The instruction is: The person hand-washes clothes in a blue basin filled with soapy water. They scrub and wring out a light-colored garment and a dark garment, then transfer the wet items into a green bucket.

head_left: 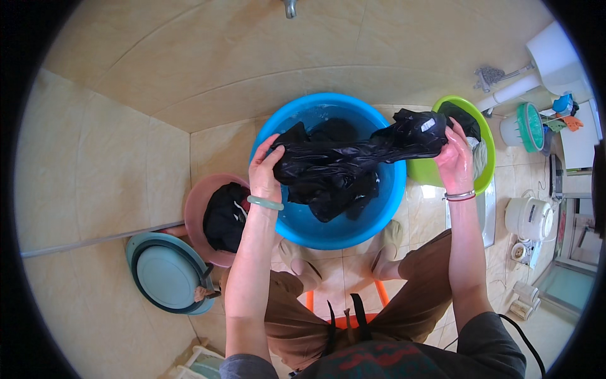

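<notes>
A wet black garment [334, 161] stretches between my two hands above a round blue basin [341, 239]. My left hand [265, 169] is closed on its left end, at the basin's left rim. My right hand [454, 159] grips the other end, past the basin's right rim, where a small white label [428, 124] shows on the cloth. The garment's middle sags down toward the water, and more dark cloth [334, 130] lies in the basin behind it. Whether the hanging part touches the water, I cannot tell.
A lime-green bucket [435, 174] with dark and pale cloth stands right of the basin. To the left are a pink basin [197, 194] holding dark clothes and a grey-green basin [165, 278] against the wall. A tap [290, 9] juts out above; a drain pipe [511, 91] is far right.
</notes>
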Action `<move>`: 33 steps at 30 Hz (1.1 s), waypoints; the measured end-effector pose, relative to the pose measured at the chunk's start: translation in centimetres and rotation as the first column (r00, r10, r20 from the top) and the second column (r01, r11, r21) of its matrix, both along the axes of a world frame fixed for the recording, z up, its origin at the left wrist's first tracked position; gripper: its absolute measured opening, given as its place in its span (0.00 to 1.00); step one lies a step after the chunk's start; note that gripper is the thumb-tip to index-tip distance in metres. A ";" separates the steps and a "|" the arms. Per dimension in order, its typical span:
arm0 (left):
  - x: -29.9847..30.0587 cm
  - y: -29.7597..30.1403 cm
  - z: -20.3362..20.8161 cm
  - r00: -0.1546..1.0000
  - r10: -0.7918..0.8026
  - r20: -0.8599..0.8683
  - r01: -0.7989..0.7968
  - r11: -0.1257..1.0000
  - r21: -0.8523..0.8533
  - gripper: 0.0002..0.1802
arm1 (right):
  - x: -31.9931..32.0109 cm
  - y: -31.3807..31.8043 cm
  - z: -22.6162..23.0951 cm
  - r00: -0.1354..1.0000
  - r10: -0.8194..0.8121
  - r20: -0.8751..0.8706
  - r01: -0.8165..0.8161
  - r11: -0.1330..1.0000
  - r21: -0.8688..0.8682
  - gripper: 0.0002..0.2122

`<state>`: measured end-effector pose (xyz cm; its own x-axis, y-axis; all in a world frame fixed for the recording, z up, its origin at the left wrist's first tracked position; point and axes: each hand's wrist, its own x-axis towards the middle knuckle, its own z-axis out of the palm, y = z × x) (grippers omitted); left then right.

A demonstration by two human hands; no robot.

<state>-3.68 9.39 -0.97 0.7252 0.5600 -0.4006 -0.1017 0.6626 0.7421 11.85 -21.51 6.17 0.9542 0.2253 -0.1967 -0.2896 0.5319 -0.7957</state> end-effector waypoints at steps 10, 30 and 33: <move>0.9 -1.5 3.2 0.998 0.045 0.052 -0.055 0.978 0.202 0.17 | -1.8 0.6 -2.4 0.931 0.290 0.220 -0.046 0.692 -0.720 0.08; 0.0 -2.8 6.9 0.929 -0.320 0.186 0.317 0.947 0.047 0.24 | -5.4 8.1 -2.8 0.453 0.763 0.461 0.301 0.356 -0.885 0.21; -0.1 -3.1 7.3 0.898 -0.375 0.231 0.391 0.920 -0.027 0.27 | -6.0 9.5 -2.9 0.540 0.751 0.380 0.083 0.402 -0.912 0.14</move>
